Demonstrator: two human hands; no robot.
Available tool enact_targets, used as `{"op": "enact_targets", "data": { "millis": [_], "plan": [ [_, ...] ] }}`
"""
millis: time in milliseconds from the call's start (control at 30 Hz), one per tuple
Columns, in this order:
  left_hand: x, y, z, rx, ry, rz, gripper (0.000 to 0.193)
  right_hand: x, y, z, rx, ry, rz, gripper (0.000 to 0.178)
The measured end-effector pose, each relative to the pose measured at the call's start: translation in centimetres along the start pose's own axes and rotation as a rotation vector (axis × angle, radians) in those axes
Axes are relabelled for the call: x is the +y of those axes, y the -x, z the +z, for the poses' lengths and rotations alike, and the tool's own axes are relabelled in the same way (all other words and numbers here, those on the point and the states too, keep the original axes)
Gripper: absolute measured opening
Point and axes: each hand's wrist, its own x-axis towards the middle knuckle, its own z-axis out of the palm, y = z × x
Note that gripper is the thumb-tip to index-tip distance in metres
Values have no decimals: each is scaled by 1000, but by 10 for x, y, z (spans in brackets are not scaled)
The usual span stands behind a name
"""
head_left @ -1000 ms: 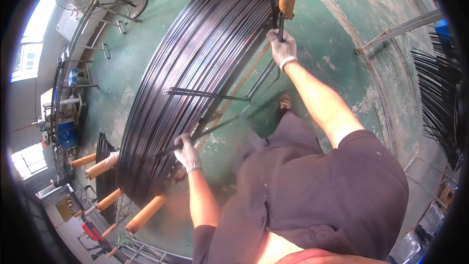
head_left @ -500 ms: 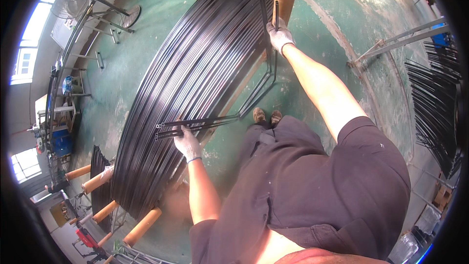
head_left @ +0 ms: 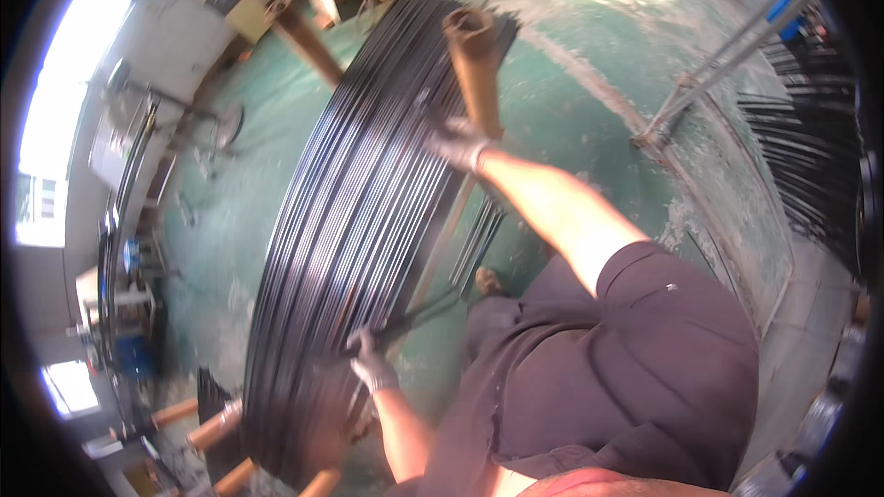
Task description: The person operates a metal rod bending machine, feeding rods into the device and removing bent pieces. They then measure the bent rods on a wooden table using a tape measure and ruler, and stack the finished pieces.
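My left hand (head_left: 373, 365), in a white glove, is closed around one end of a few thin black bent tubes (head_left: 475, 244). The gloved right hand (head_left: 459, 144) grips their other end, beside an upright brown-wrapped post (head_left: 476, 83); motion smears its fingers. Between my hands the tubes bend outward toward my feet. Both hands are over the near side of a broad, curved stack of long black tubes (head_left: 336, 212). Whether the held tubes touch the stack is too blurred to tell.
Another brown post (head_left: 304, 40) stands at the stack's far side, and brown-wrapped bars (head_left: 216, 426) jut out at lower left. A metal frame (head_left: 686, 97) and a second pile of black tubes (head_left: 801, 156) are at right. A stand fan (head_left: 124, 106) is at far left.
My view has shifted, so the stack and post sit lower in it. My right hand has moved left, from beyond the post to over the stack's edge, with the bent tubes.
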Motion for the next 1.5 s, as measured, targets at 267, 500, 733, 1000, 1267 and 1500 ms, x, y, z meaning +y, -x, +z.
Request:
{"op": "enact_targets", "data": {
  "millis": [267,500,733,1000,1267,1500],
  "plan": [
    [10,84,48,-6,-252,204,14,17,98,-149,100,-74,-239,17],
    [74,120,291,-362,-232,350,17,37,126,-380,512,-258,-318,21],
    [111,164,514,-615,-369,357,16,14,178,-577,938,-182,-235,28],
    [116,120,748,-492,-214,139,30,-49,156,-652,1256,34,-200,29],
    [62,128,955,-877,-285,279,55,-137,24,-724,1258,355,-23,35],
    [75,237,1153,-1819,-532,404,60,-227,-130,-776,897,486,79,36]
  ]
}}
